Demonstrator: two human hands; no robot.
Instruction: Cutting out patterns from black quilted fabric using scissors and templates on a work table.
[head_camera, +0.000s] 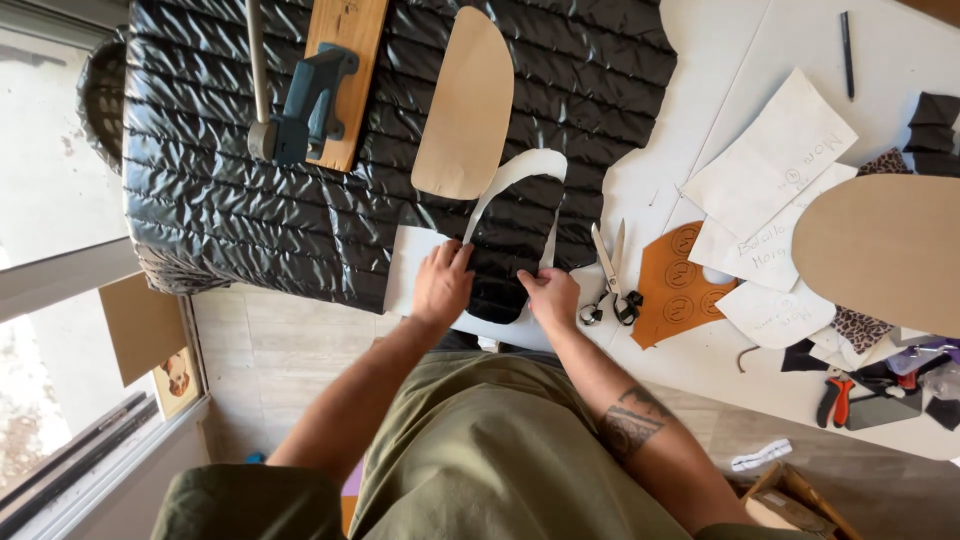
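head view looks down on a white bench (720, 60). at its near edge a white paper template (520, 172), an arched strip with a shoe-sole-shaped cut-out, lies on glossy black quilted fabric (300, 180) ribbed in horizontal rows. left hand (442, 283) presses flat on the template's left leg, fingers (462, 252) spread slightly apart, gripping nothing. right hand (550, 296) pins the right leg, fingers (527, 282) together and flat. scissors (610, 280) lie just beside the right hand. tan cardboard sole pattern (468, 105) rests on the fabric farther in, near a wooden board (345, 70).
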